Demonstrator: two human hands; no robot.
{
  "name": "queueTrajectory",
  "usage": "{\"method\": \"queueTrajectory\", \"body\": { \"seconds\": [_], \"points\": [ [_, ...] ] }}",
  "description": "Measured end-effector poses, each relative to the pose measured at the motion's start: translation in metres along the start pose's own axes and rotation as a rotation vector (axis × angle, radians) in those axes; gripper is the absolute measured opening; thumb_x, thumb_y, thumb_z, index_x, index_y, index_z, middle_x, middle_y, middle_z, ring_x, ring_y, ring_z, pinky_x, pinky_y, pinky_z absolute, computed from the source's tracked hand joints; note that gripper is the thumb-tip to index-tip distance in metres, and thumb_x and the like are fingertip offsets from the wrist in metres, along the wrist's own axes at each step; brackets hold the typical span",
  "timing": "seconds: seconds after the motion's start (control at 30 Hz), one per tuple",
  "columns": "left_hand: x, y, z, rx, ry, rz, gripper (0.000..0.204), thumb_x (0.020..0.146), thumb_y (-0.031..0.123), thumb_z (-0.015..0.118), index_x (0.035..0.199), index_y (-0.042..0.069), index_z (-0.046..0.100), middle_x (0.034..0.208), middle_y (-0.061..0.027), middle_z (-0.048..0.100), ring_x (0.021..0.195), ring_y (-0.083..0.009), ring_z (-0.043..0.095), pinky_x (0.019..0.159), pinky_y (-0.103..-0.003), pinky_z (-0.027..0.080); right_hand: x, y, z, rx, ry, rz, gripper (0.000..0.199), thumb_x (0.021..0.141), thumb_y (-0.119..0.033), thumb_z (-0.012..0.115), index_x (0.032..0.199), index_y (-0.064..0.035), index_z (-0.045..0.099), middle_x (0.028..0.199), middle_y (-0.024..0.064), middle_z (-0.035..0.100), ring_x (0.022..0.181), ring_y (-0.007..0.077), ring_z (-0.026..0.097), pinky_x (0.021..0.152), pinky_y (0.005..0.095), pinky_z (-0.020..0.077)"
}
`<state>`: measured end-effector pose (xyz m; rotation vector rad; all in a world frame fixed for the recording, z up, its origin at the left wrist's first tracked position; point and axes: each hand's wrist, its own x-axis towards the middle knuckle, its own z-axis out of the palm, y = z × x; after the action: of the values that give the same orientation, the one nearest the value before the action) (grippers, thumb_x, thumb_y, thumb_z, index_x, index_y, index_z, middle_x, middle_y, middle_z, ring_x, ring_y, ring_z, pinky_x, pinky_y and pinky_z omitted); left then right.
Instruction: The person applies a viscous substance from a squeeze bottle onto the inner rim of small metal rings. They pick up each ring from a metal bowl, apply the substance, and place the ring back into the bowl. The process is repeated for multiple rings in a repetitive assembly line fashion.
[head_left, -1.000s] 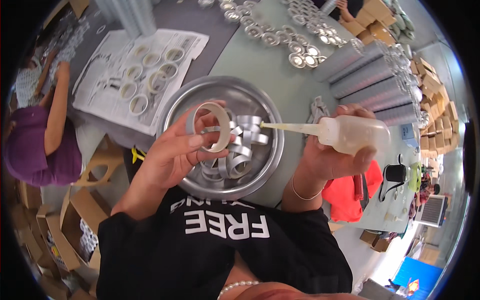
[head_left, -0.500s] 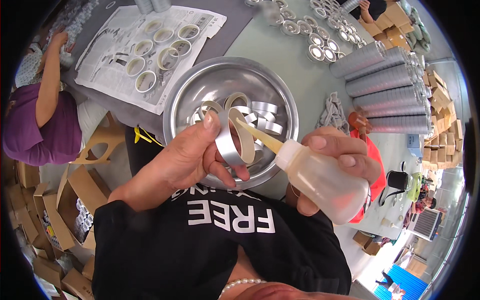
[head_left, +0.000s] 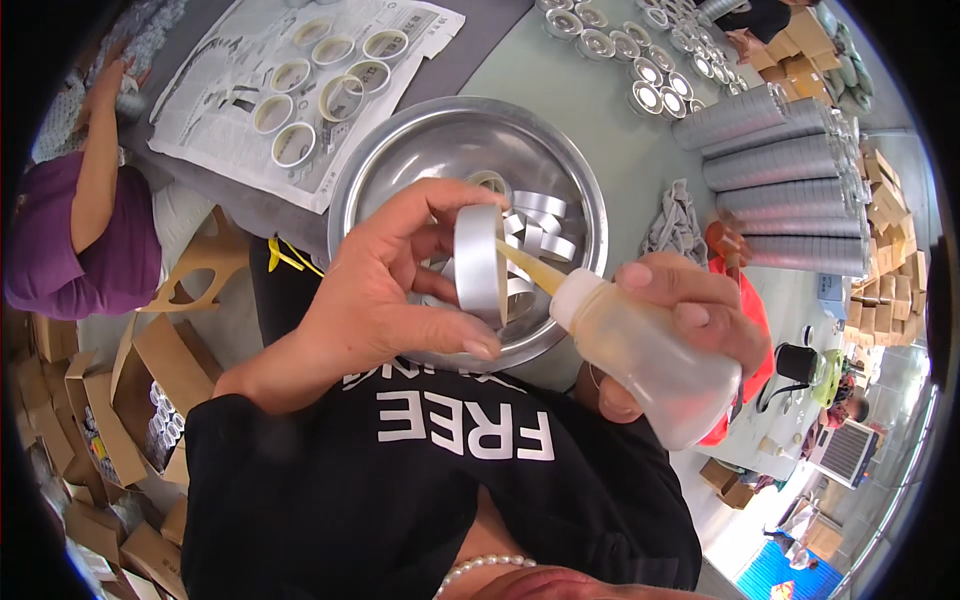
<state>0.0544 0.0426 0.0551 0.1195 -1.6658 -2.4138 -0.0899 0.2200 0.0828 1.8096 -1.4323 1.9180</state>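
Observation:
My left hand (head_left: 385,285) grips a silver ring (head_left: 480,262) over a round metal basin (head_left: 400,150), thumb on the near side and fingers on the far side. In my right hand (head_left: 690,310) is a translucent squeeze bottle (head_left: 650,360), tilted, its long yellowish nozzle (head_left: 530,268) pointing left. The nozzle's tip reaches the open right side of the ring; whether it touches the inner wall I cannot tell. More silver rings (head_left: 540,205) lie loose in the basin, partly hidden behind my left hand.
Several pale rings (head_left: 293,145) rest on newspaper (head_left: 220,130) at the far left. Round tins (head_left: 597,45) cover the far table, and stacked silver cylinders (head_left: 780,190) stand at right with a grey cloth (head_left: 678,220) beside them. A person in purple (head_left: 95,230) sits left, near open cartons (head_left: 165,390).
My left hand has turned the ring, so its silver outside now faces left, and the fingers have shifted round it. The bottle stays at the ring's opening. The view has shifted slightly.

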Motion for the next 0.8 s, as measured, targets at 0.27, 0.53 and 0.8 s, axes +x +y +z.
{"method": "queueTrajectory", "body": {
  "seconds": [0.27, 0.53, 0.8],
  "points": [
    [0.000, 0.013, 0.002, 0.575, -0.007, 0.348, 0.066, 0.058, 0.004, 0.085, 0.119, 0.007, 0.060, 0.115, -0.0089, 0.050, 0.109, -0.0207, 0.053, 0.086, -0.030, 0.051, 0.003, 0.009, -0.004, -0.004, 0.070, 0.097, 0.055, 0.068, -0.016, 0.079, 0.106, 0.0031, 0.044, 0.087, 0.0209, 0.061, 0.067, 0.0227, 0.063, 0.057, 0.0281, 0.0512],
    [0.004, 0.006, -0.002, 0.779, -0.037, 0.578, 0.055, 0.058, -0.002, 0.078, 0.111, 0.006, 0.066, 0.117, -0.0118, 0.049, 0.107, -0.0249, 0.054, 0.089, -0.035, 0.047, 0.010, 0.020, 0.012, 0.182, 0.381, 0.518, 0.056, 0.077, -0.042, 0.070, 0.100, 0.0044, 0.048, 0.076, 0.0134, 0.059, 0.063, 0.0203, 0.062, 0.055, 0.0291, 0.0502],
    [0.003, 0.027, -0.037, 0.798, 0.493, 0.386, 0.061, 0.060, 0.009, 0.081, 0.118, 0.009, 0.063, 0.105, -0.0075, 0.055, 0.096, -0.0183, 0.055, 0.075, -0.031, 0.052, 0.007, 0.056, -0.024, 1.026, 0.580, 0.777, 0.056, 0.092, -0.050, 0.045, 0.105, 0.0038, 0.052, 0.089, 0.0169, 0.060, 0.040, 0.0125, 0.047, 0.035, 0.0248, 0.0410]
  ]
}}
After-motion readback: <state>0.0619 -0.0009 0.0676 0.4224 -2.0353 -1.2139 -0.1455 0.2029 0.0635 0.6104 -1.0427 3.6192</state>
